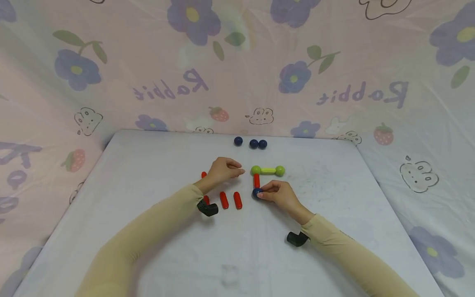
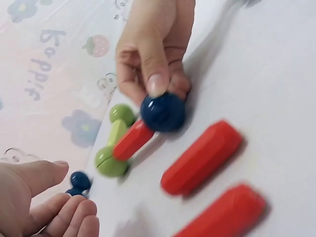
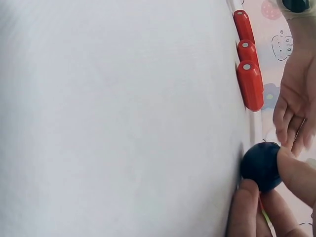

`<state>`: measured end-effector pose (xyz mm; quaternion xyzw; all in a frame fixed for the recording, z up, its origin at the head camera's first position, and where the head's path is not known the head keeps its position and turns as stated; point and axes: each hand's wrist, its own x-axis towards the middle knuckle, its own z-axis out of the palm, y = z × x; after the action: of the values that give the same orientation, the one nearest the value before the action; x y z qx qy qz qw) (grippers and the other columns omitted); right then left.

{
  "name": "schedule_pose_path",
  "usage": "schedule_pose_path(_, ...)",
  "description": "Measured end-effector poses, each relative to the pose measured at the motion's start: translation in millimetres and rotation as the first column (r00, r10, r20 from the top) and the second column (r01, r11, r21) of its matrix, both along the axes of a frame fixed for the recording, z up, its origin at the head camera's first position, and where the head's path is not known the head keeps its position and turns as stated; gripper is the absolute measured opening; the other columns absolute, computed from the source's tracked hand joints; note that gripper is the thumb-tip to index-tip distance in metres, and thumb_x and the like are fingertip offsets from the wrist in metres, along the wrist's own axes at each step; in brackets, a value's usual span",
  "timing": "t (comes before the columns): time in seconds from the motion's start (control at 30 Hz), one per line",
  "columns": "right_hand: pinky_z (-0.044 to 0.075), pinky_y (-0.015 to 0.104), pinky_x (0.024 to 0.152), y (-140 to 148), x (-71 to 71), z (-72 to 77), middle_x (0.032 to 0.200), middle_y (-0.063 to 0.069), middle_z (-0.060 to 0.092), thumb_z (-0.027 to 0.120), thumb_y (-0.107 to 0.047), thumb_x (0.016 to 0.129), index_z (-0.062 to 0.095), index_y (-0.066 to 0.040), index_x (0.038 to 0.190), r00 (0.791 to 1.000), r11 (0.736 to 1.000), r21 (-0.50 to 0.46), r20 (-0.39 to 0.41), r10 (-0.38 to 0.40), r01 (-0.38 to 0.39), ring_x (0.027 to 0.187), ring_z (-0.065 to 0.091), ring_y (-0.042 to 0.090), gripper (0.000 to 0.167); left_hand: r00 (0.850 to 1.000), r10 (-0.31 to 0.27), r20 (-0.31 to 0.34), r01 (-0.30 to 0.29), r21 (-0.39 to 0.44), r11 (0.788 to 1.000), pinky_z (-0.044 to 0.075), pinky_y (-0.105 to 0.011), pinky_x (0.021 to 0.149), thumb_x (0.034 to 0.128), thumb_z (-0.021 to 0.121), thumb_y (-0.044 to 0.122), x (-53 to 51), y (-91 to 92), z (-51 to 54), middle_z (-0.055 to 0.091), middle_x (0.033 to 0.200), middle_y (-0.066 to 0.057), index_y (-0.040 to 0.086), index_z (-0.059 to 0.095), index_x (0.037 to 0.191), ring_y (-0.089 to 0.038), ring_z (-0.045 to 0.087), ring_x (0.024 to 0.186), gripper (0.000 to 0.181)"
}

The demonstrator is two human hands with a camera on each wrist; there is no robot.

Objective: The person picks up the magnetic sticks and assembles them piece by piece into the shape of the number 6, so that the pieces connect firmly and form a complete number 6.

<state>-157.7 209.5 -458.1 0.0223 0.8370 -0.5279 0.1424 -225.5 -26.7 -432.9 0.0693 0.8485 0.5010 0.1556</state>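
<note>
My right hand pinches a dark blue ball between thumb and fingers. That ball sits at the near end of a red rod, whose far end meets a green ball. A light green rod runs from there to a second green ball, making an L shape. To the left of this piece, my left hand hovers with loosely bent fingers and holds nothing; in the left wrist view its palm side shows.
Loose red rods lie left of the joined piece, some partly hidden by the left arm. Three dark blue balls rest near the table's back edge. A printed cloth hangs behind the white table.
</note>
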Motion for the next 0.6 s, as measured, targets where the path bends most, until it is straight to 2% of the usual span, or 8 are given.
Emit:
schedule_pose_path(0.2, 0.057, 0.022, 0.074, 0, 0.6, -1.0, 0.099, 0.010, 0.077, 0.081, -0.020, 0.083, 0.071, -0.003, 0.107, 1.000, 1.000, -0.009, -0.006, 0.009, -0.009, 0.082, 0.068, 0.006, 0.031, 0.992, 0.046, -0.120, -0.053, -0.053, 0.997, 0.052, -0.022, 0.073, 0.0870, 0.076, 0.030, -2.3, -45.5, 2.1, 0.073, 0.103, -0.009, 0.007, 0.071, 0.115, -0.018, 0.067, 0.090, 0.037)
schedule_pose_path(0.3, 0.056, 0.021, 0.073, 0, 0.7, -0.9, 0.098, 0.009, 0.077, 0.081, -0.020, 0.082, 0.071, -0.004, 0.105, 1.000, 1.000, -0.004, -0.004, 0.002, -0.002, 0.082, 0.067, 0.006, 0.030, 0.984, 0.082, -0.155, -0.095, -0.079, 0.992, 0.051, -0.022, 0.071, 0.0863, 0.077, 0.029, -1.7, -65.5, -1.4, 0.070, 0.102, -0.011, 0.004, 0.070, 0.115, -0.020, 0.064, 0.089, 0.039)
schedule_pose_path(0.43, 0.055, 0.020, 0.072, 0, 0.3, -0.5, 0.097, 0.007, 0.077, 0.081, -0.020, 0.082, 0.071, -0.005, 0.104, 1.000, 1.000, -0.001, 0.000, 0.001, -0.001, 0.082, 0.067, 0.007, 0.028, 0.979, 0.121, -0.163, -0.142, -0.126, 0.982, 0.050, -0.022, 0.070, 0.0845, 0.079, 0.032, 1.7, -84.7, -11.2, 0.067, 0.106, -0.011, 0.006, 0.069, 0.115, -0.023, 0.063, 0.094, 0.042)
schedule_pose_path(0.6, 0.055, 0.021, 0.072, 0, 0.9, 0.3, 0.098, 0.007, 0.077, 0.081, -0.020, 0.082, 0.071, -0.005, 0.104, 1.000, 1.000, -0.007, 0.001, 0.002, -0.002, 0.083, 0.067, 0.007, 0.028, 0.979, 0.137, -0.151, -0.159, -0.149, 0.976, 0.050, -0.024, 0.074, 0.0839, 0.079, 0.035, 7.3, -97.2, -25.4, 0.067, 0.109, -0.013, 0.005, 0.067, 0.117, -0.025, 0.063, 0.097, 0.046)
